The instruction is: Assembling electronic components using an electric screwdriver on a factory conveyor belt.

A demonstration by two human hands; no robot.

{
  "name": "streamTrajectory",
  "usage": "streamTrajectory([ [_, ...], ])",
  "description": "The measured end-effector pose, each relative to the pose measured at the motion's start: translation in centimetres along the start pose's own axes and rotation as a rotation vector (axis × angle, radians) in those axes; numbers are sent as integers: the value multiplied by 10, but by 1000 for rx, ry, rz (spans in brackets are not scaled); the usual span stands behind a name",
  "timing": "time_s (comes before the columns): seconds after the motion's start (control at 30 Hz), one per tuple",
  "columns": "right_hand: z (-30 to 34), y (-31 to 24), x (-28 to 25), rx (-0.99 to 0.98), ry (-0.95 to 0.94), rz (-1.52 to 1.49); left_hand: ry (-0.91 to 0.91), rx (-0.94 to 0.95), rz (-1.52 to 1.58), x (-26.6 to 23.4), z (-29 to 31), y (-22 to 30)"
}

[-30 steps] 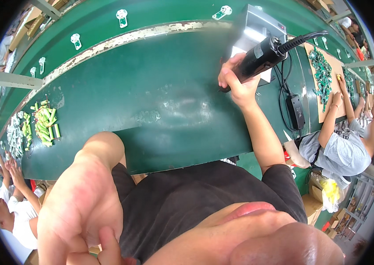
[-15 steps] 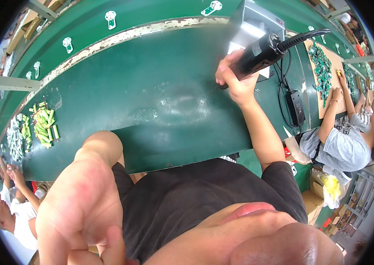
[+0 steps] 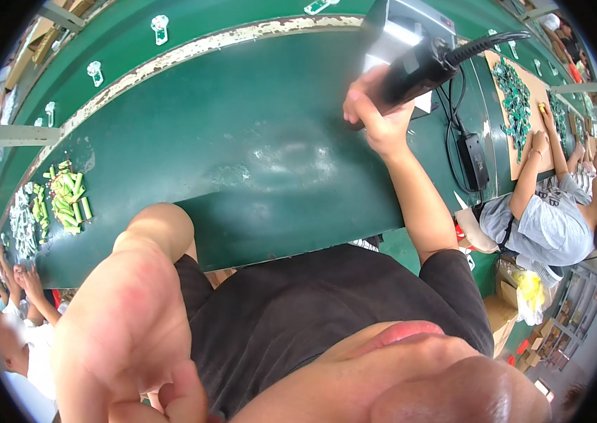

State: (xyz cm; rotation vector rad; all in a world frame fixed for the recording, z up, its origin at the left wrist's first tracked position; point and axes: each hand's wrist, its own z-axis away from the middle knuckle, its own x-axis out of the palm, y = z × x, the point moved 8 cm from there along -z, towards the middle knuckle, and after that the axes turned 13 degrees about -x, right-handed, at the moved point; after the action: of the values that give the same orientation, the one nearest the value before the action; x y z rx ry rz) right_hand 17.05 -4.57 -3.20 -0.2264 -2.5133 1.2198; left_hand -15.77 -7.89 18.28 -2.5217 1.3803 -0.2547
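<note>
In my right hand [image 3: 377, 120] is a black corded electric screwdriver [image 3: 415, 74], gripped around its body with the fingers wrapped closed. It is held tilted above the green worktable, and its tip is hidden from me. Just behind it stands a silver-grey box-shaped device [image 3: 411, 25]. My left hand [image 3: 125, 331] is raised very close to the camera at the lower left. Its palm side and thumb show, but the other fingers are mostly cut off by the lower edge. I see nothing held in it.
Light-green cylindrical cells [image 3: 67, 197] and whitish parts [image 3: 23, 225] lie on the worktable [image 3: 242, 113] at left. A black power adapter [image 3: 472, 162] with cables sits at right. White parts [image 3: 160, 29] rest on the far green strip. A co-worker [image 3: 552, 218] works beside green pieces [image 3: 513, 102].
My view has shifted slightly, so the far white parts appear further up and left. Both hands keep nearly the same pose, the right still gripping the electric screwdriver.
</note>
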Motion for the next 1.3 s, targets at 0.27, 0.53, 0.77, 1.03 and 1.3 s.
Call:
streamTrajectory([
  [0.27,-2,3,-2,-8,-18,-24,2,-11,-10,-1,2,-5],
  [0.53,-3,-3,-1,-22,-4,39,-2,-19,-19,-4,3,-5],
  [0.77,-2,-1,-4,-88,-14,-29,-157,1,-516,-4,1,-14],
  [1.03,5,-1,4,-44,-68,-5,187,-53,-968,-106,18,-70],
  [1.3,9,4,7,-55,-83,-1,-564,-1503,-1098,-145,261,-250],
])
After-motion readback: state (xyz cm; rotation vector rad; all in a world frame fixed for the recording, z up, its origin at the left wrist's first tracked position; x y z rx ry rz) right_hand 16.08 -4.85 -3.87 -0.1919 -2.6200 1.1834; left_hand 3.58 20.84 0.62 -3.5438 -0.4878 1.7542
